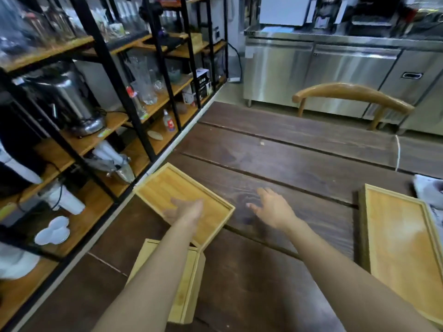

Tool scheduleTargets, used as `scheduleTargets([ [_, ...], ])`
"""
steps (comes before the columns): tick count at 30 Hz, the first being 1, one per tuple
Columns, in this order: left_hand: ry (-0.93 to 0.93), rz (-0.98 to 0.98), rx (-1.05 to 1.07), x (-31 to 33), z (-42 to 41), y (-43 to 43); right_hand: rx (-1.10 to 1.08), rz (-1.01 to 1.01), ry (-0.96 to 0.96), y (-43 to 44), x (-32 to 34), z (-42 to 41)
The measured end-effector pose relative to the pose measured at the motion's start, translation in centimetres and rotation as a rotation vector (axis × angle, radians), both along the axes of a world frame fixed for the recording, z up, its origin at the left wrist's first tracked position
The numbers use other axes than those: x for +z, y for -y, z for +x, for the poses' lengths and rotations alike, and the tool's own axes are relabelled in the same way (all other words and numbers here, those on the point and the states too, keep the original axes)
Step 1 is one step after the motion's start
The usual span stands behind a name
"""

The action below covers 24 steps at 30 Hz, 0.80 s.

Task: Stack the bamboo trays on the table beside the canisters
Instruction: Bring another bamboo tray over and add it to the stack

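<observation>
Three bamboo trays lie on the dark wooden table (299, 152). One tray (165, 185) sits at the table's left edge, its near corner resting on a second tray (187, 283) close to me. A third, long tray (402, 245) lies at the right. My left hand (188, 210) hovers over the left tray, fingers apart, holding nothing. Just right of that tray, my right hand (271, 207) is spread above the bare table. No canisters are visible.
Black metal shelving (124, 92) with wooden boards stands along the table's left side, holding glassware, a steel urn (69, 97) and white dishes. A wooden chair back (352, 92) is at the far edge, steel cabinets (335, 73) behind. White cloth (429, 190) lies far right.
</observation>
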<state>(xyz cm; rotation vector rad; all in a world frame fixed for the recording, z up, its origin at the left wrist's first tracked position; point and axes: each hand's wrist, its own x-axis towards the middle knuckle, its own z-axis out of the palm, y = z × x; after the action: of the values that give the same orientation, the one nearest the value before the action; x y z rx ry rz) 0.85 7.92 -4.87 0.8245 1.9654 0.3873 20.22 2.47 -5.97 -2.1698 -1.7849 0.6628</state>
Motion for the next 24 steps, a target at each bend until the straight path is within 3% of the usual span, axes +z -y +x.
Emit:
scheduleTargets([
  [3, 0.389, -0.094, 0.235, -0.3, -1.5, 0.1, 0.058, -0.11, -0.094, -2.0, -0.5, -3.6],
  [5, 0.497, -0.116, 0.295, 0.0, -1.7, 0.3, 0.048, -0.191, -0.196, -2.8, -1.0, -5.5],
  [12, 0.486, -0.094, 0.385, -0.2, -1.8, -0.7, -0.299, -0.28, -0.574, -4.3, -1.7, -7.6],
  [20, 0.489, -0.139, 0.263, -0.4, -2.1, -0.5, -0.515, -0.348, -0.664, -4.0, -2.7, -6.5],
  [24, 0.386, -0.061, 0.178, -1.1, -0.9, 0.0, -0.549, -0.331, -0.686, -4.0, -2.3, -5.9],
])
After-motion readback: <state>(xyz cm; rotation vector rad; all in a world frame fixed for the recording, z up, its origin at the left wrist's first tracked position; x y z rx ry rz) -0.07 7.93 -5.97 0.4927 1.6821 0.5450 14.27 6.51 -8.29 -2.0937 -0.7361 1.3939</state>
